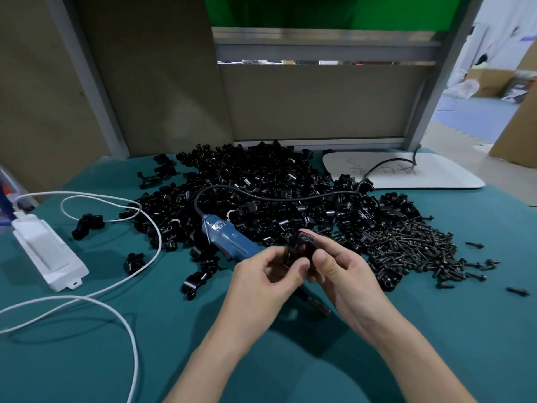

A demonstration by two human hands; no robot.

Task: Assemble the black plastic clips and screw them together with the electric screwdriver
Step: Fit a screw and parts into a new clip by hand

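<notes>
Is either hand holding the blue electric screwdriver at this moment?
No, the blue electric screwdriver lies on the teal cloth while the left hand and right hand hold a black plastic clip.

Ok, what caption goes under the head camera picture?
Left hand and right hand hold a black clip over the blue electric screwdriver, beside the clip pile and screws.

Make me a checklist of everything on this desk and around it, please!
Surface: teal table, cloth-covered.
Job's things: big pile of black clips; pile of screws right of it; blue electric screwdriver lying by the hands; one held clip.
Clutter: white box at left; white board at back right.
Grippers: left hand and right hand both pinch the held clip.
Cables: white cable looped at left; black cord across the clips.
Surroundings: brown partition behind; cardboard boxes far right.
</notes>
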